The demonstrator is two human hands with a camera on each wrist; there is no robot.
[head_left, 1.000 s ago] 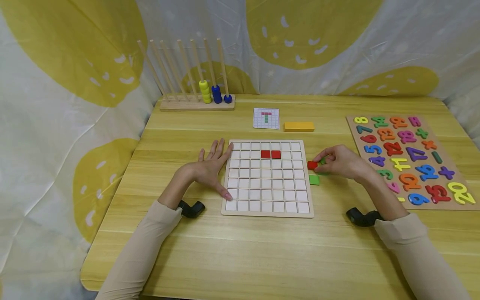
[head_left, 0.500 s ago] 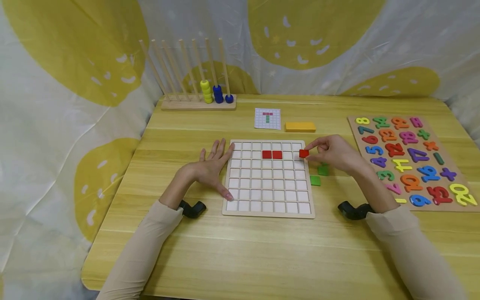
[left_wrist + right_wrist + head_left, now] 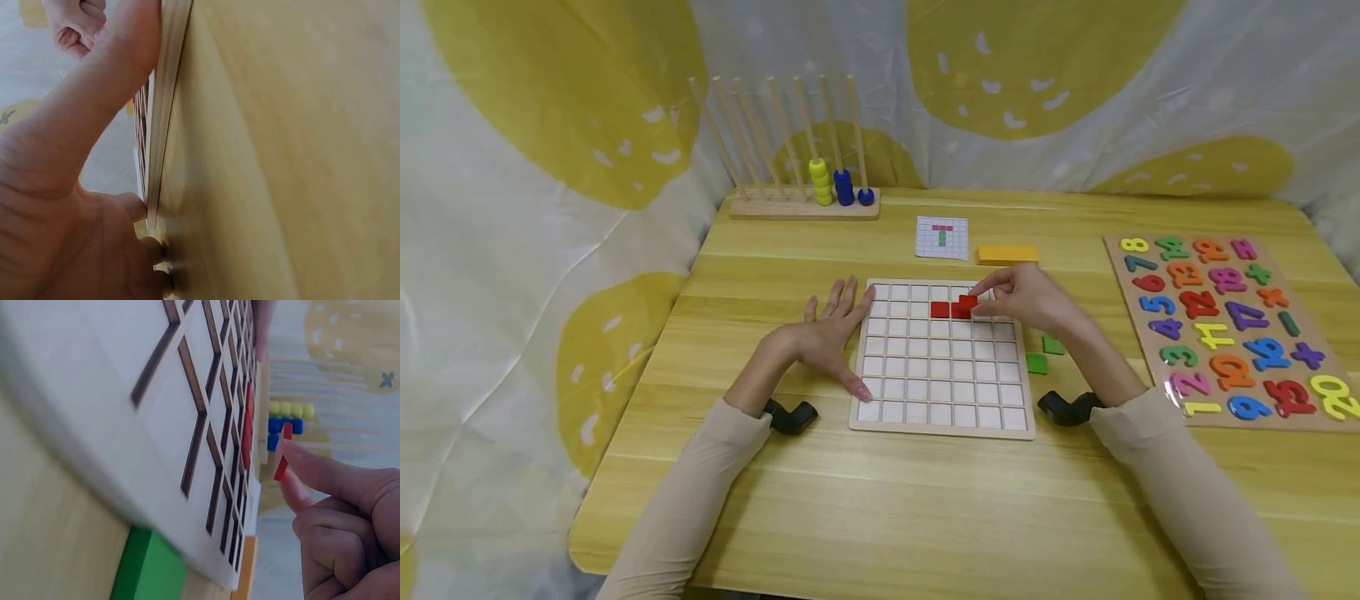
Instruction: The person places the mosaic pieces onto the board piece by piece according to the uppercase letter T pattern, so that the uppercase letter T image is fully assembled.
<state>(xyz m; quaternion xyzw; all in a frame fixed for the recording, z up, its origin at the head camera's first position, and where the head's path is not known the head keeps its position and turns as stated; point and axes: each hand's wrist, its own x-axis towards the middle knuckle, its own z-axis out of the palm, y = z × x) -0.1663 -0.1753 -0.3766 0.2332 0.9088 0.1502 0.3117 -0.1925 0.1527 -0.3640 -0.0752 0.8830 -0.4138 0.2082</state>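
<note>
Pinched between thumb and forefinger, one red tile (image 3: 967, 302) is held by your right hand (image 3: 1022, 296), the digits closed down to its edges. It hangs over the grid board (image 3: 917, 367); the right wrist view shows it tilted and clear of the surface. From the head it overlaps the nearer of two placed red tiles (image 3: 940, 309), which sit side by side in the second row from the top. Your left hand (image 3: 823, 343) is spread along the board's left side, gripping nothing, its thumb and a fingertip touching the rim.

Judging by the pattern card (image 3: 942, 238), a red bar of three over a green stem, you are finishing the bar. Next seems to call for levelling the tile and lowering it into a cell at one end of the pair; which end, I cannot tell. Two green tiles (image 3: 1037, 363) lie beside the board's right edge, probably for the stem.
</note>
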